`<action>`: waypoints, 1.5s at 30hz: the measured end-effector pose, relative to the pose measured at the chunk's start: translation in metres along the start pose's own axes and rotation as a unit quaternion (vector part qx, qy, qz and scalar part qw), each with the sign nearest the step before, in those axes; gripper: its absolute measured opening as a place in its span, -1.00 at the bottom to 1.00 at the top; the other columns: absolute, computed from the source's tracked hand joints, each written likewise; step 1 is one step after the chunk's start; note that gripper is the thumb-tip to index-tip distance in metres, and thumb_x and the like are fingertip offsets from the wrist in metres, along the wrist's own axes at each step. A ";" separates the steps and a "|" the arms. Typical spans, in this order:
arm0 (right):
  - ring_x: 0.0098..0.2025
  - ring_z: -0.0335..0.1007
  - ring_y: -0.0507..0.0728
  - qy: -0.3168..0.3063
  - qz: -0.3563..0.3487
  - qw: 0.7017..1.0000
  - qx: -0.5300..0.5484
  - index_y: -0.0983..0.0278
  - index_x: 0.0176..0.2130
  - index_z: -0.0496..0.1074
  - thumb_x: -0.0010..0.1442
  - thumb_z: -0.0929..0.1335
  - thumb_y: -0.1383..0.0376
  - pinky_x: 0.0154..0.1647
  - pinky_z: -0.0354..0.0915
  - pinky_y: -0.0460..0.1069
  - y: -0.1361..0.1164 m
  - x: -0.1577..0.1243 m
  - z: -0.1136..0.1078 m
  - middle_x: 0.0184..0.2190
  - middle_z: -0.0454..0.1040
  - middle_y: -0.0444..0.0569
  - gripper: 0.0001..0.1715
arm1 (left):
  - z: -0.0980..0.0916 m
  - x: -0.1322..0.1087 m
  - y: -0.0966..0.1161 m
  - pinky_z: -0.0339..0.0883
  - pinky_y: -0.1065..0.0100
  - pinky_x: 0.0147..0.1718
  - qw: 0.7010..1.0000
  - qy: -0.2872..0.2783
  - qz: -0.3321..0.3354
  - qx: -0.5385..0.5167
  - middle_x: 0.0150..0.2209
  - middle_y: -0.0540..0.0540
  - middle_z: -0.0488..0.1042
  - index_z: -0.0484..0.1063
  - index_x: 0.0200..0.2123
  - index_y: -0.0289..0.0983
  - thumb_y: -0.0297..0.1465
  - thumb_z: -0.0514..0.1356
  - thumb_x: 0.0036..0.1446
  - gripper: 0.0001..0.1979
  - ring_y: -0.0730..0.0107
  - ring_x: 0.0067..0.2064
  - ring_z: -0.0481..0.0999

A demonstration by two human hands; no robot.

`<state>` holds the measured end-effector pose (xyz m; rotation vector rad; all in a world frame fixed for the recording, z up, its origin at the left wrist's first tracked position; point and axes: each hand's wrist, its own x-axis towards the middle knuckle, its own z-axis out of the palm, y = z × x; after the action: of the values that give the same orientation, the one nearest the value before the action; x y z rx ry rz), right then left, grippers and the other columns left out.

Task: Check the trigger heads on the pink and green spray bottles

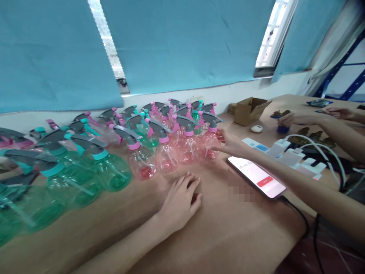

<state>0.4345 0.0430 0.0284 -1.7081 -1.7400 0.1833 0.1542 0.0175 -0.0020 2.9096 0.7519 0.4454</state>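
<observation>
My left hand (181, 199) lies on the wooden table with its fingers spread and holds nothing. It is just in front of the row of pink spray bottles. My right hand (232, 144) reaches to a pink spray bottle (210, 146) at the right end of the front row, thumb in front and fingers at its far side. This bottle stands upright, with a grey and pink trigger head. Beside it are another pink spray bottle (188, 148) and a third pink spray bottle (167, 156). Green spray bottles (114, 175) with turquoise collars fill the left.
Under my right forearm lies a phone (251, 173) showing a running timer. Behind it are a power strip (253, 144) with white chargers and cables, a small cardboard box (248, 112) and a white round object (257, 129). Another person's hands (299, 118) work at the right.
</observation>
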 end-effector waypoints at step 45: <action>0.34 -0.14 0.23 -0.220 -0.223 0.947 -0.075 0.36 0.23 0.16 0.27 0.11 -0.07 0.30 -0.06 0.22 -0.188 -0.094 0.140 0.30 0.03 0.10 -0.24 | -0.060 -0.179 -0.069 0.16 0.09 0.11 0.988 0.031 -0.147 0.038 0.14 -0.19 0.31 0.31 0.10 -0.27 -0.36 0.04 0.26 -0.64 0.12 0.18 0.24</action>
<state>0.1925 -0.0184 -0.0096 -1.3932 -2.4811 0.2464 -0.0451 -0.0079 -0.0019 2.7958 1.2101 0.4844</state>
